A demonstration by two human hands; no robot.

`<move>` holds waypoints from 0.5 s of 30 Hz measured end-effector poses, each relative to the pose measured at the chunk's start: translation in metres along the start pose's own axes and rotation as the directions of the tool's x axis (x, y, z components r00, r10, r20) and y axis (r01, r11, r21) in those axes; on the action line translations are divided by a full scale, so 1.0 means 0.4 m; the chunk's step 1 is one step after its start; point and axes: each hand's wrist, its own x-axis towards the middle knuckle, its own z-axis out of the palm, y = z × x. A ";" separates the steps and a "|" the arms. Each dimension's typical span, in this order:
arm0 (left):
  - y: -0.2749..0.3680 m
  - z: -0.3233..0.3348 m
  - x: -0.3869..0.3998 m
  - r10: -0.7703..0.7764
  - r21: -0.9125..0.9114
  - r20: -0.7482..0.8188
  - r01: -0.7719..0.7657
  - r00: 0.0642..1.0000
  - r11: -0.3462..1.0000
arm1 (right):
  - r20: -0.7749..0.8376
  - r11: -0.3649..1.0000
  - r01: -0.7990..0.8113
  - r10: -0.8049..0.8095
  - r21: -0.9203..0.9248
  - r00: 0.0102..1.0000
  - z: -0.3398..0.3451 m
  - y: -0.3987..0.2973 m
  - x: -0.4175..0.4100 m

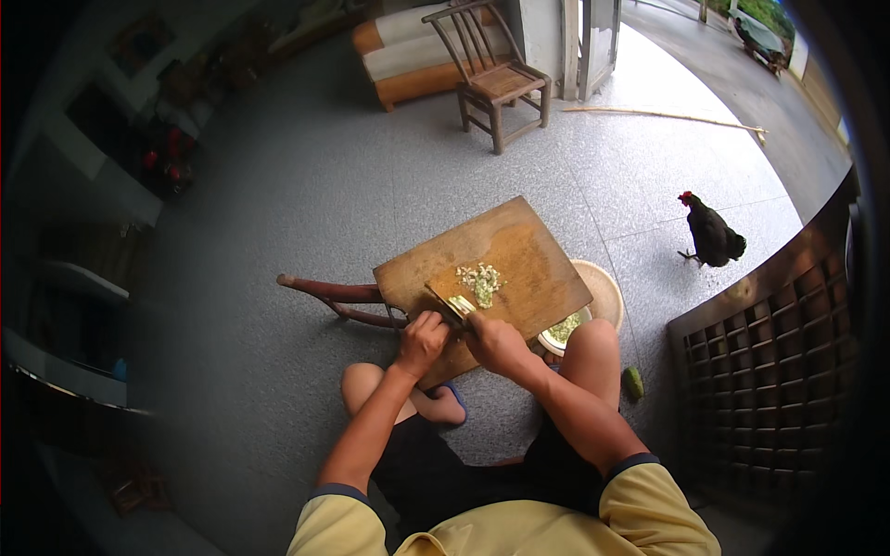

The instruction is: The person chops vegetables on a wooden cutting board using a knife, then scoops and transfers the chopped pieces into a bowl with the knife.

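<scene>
A wooden chopping board [542, 243] lies slantwise in front of my knees. My right hand [497, 344] is closed round the handle of a kitchen knife [445, 304], whose dark blade points up and left over the board. Beside the blade my left hand [423, 340] has its fingers curled at the board's near left part; what lies under them is hidden. Pale green cut strips [462, 306] rest against the blade's right side. Just beyond is a small heap of chopped pale green vegetable [483, 283]. A white bowl [544, 340] with more chopped pieces sits below the board's right edge.
A round woven tray [612, 292] is partly under the board's right side. On the floor lie a green vegetable [633, 383] and a long pole [667, 118]. A black hen [713, 233] stands at right, near a wooden lattice [765, 368]. A wooden chair [507, 78] stands ahead.
</scene>
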 end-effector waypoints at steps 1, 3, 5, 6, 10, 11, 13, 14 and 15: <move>-0.002 0.003 -0.005 -0.006 0.024 0.023 0.006 1.000 1.000 | 0.009 1.000 -0.003 0.003 -0.017 1.000 -0.002 -0.005 -0.006; -0.007 0.011 -0.018 -0.015 0.051 0.042 0.013 0.999 0.999 | 0.019 0.999 0.000 0.001 -0.037 1.000 -0.011 -0.021 -0.018; -0.016 0.022 -0.035 -0.006 0.081 0.041 0.003 0.999 0.997 | 0.009 0.999 0.042 -0.042 0.019 0.999 -0.030 -0.044 -0.033; -0.015 0.022 -0.036 -0.016 0.082 0.051 0.012 0.999 0.997 | 0.011 0.999 0.043 -0.043 0.016 0.999 -0.034 -0.049 -0.040; -0.012 0.023 -0.034 -0.022 0.085 0.050 0.018 0.999 0.996 | 0.033 0.999 0.033 -0.032 -0.019 0.999 -0.031 -0.037 -0.046; -0.014 0.022 -0.034 -0.016 0.084 0.060 0.011 0.998 0.996 | 0.055 1.000 0.002 0.000 -0.029 0.998 -0.028 -0.031 -0.046; -0.015 0.016 -0.032 -0.023 0.084 0.070 0.017 0.997 0.996 | 0.069 1.000 0.008 -0.006 -0.025 0.998 -0.026 -0.031 -0.045; -0.016 0.014 -0.031 -0.001 0.089 0.039 -0.002 0.999 0.996 | 0.074 1.000 0.011 -0.010 -0.019 0.997 -0.025 -0.032 -0.044; -0.015 0.009 -0.028 0.020 0.096 0.008 -0.021 1.000 0.995 | 0.083 1.000 0.014 -0.012 -0.021 0.996 -0.028 -0.036 -0.043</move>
